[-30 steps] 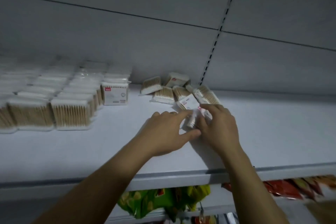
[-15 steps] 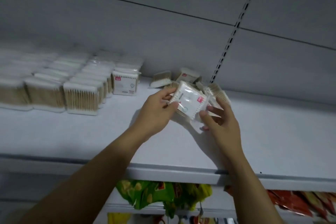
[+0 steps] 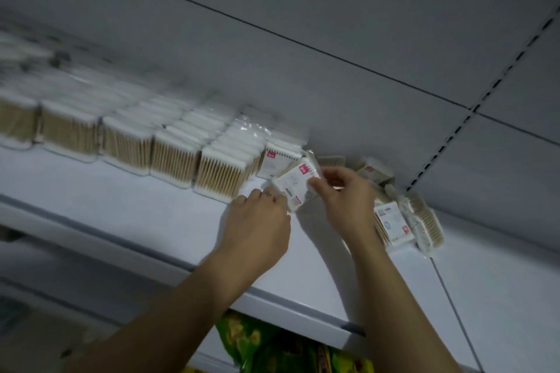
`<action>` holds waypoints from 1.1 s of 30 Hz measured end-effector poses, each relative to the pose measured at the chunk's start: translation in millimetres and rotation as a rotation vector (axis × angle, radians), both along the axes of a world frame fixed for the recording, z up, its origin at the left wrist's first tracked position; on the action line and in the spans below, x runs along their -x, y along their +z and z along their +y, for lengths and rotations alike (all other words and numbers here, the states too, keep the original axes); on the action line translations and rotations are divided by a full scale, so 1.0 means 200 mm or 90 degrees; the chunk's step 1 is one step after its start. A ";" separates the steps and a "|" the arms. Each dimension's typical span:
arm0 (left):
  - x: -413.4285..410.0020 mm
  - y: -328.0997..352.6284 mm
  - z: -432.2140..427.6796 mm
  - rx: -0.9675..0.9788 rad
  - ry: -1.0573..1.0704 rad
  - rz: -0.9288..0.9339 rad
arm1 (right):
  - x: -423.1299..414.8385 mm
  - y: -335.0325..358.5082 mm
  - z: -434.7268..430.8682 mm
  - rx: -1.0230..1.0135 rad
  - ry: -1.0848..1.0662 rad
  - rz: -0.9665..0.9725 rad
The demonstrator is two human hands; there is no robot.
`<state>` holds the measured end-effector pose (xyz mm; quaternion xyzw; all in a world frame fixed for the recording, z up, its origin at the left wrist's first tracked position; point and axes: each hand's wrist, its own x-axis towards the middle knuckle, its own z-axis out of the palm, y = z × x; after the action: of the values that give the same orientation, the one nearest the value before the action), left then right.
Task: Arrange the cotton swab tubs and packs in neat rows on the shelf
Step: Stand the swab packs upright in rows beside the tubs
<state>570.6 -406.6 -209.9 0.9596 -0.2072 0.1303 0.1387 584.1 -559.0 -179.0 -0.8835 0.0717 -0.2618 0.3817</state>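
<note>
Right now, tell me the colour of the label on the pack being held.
Red label, white pack; head view shows it.

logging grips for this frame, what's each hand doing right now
Left hand: closed, holding the lower left edge of the cotton swab pack.
Right hand: closed, pinching the same pack's right edge.

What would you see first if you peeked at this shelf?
Two hands in the middle: the left hand and the right hand hold one white pack with a red label over the shelf. To the left stand neat rows of cotton swab packs. To the right lies a loose pile of more packs.
</note>
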 end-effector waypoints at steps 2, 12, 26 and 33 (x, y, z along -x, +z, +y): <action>-0.01 0.00 0.00 0.001 0.010 0.005 | -0.06 0.02 0.04 0.112 0.008 -0.026; -0.03 -0.02 -0.01 0.016 0.037 0.009 | -0.27 -0.08 0.15 0.317 0.024 -0.164; -0.03 0.06 -0.10 0.068 -0.116 0.050 | 0.18 -0.02 -0.21 0.331 -0.167 -0.052; -0.08 0.05 -0.40 0.096 -0.286 0.096 | 0.39 -0.19 -0.35 0.334 -0.269 0.110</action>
<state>586.2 -486.4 -200.0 0.8833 -0.3944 0.0394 0.2504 507.1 -629.3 -216.8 -0.9362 0.2152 -0.2683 0.0717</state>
